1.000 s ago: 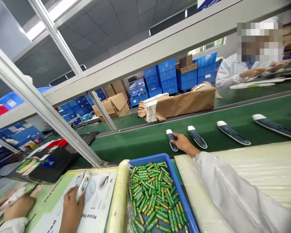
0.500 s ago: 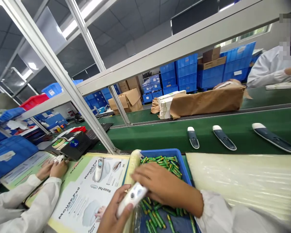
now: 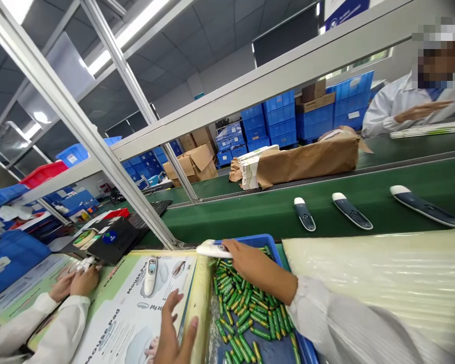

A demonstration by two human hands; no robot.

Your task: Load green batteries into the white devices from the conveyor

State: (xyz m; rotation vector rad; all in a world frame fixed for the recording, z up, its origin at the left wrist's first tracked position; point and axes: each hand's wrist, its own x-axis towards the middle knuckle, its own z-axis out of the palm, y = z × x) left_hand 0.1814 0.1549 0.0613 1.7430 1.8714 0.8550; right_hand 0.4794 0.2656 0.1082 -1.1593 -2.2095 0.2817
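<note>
My right hand (image 3: 260,268) grips a slim white handheld device (image 3: 209,249) with a rounded end, over the far left corner of a blue tray (image 3: 276,255). Green batteries (image 3: 246,311) with gold ends lie loose in that tray, under my right forearm. My left hand (image 3: 172,333) is empty, thumb and fingers apart, near the right side of a printed mouse pad (image 3: 106,341). On the pad lies a similar white device (image 3: 150,277) with a small screen, or a printed picture of one; I cannot tell which.
Three white-and-dark devices (image 3: 352,211) lie spaced along the green conveyor belt (image 3: 227,212). Pale foam padding (image 3: 379,283) covers the right side. A co-worker's hands (image 3: 74,280) work at the left; another person sits across the belt. A metal post (image 3: 129,174) rises beyond the pad.
My left hand has let go of the white device and opened. My right hand now holds it and has carried it forward, over the tray's far corner.
</note>
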